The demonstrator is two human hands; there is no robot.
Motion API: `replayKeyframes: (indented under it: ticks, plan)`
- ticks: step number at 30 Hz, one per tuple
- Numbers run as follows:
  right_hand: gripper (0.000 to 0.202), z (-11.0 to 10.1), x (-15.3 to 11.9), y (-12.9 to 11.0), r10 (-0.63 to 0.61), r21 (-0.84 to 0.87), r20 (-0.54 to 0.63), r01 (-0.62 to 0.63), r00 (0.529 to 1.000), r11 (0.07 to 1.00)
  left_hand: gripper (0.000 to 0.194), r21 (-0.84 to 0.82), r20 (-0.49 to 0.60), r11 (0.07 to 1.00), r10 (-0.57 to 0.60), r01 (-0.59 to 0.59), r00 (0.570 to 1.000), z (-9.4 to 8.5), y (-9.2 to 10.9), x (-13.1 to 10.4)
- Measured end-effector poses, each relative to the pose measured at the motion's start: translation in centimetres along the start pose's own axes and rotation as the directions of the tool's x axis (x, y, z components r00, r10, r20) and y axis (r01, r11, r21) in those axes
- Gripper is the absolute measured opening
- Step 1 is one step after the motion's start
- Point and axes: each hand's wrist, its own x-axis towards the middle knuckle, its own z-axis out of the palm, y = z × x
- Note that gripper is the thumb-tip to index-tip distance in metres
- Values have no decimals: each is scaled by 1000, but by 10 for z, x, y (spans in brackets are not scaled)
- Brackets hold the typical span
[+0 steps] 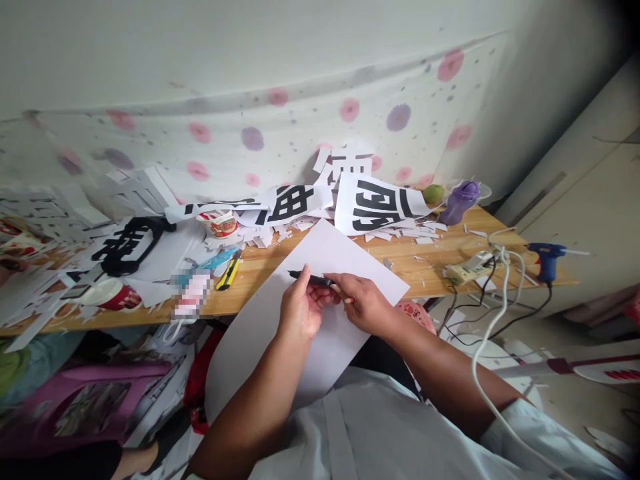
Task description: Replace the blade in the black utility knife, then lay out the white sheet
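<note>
A slim black pen (pixel 313 279) is held between my two hands above a large white sheet (pixel 300 347), its tip pointing left. The thumb and fingers of my left hand (pixel 303 303) close round the pen's middle. My right hand (pixel 363 300) pinches its rear end, and a small reddish tip shows by those fingers; I cannot make out what it belongs to. The sheet lies partly on the wooden table (pixel 425 267) and hangs over its front edge toward my lap. A yellow and black utility knife (pixel 229 271) rests left of the sheet.
Printed character sheets (pixel 377 205) and paper scraps line the back. Left are paper cups (pixel 116 295) and a black cut-out character (pixel 127 245). At right stand a purple bottle (pixel 460 202), a power strip (pixel 470 268) and a blue glue gun (pixel 547 260) with loose cables.
</note>
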Motion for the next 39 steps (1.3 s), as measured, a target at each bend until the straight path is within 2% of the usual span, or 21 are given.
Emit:
replayKeyframes:
  ticks: [6,10,16,20,25,29,33,36,39]
  plan:
    - [41,11,-5,8,-3,-1,-137,3,991,1000,37,-23,10,1000,-20,21,1000,2,-3,0]
    - [32,9,-3,4,76,115,-110,-63,991,991,38,-28,28,999,-32,33,999,2,-2,0]
    - [36,6,-1,-4,236,303,-101,-197,966,933,38,-37,68,998,-48,50,997,3,-1,-4]
    - [41,10,-1,-6,364,516,-76,-276,928,811,37,-55,96,997,-45,50,994,4,1,-4]
    - [40,16,1,-10,474,751,-37,-289,880,594,35,-73,93,994,-71,78,993,4,4,-2]
    - [40,23,0,-10,562,862,19,-298,827,409,32,-107,87,988,-102,111,991,5,3,-3]
    - [43,29,-2,-10,569,881,38,-296,822,368,29,-122,176,990,-54,76,983,2,1,-5]
    - [41,32,-3,-11,570,891,-2,-257,822,374,35,-70,285,997,3,17,959,-1,-3,-5]
    - [41,34,-3,-14,602,905,-30,-234,798,355,41,-16,342,999,51,-49,938,-2,-6,-6]
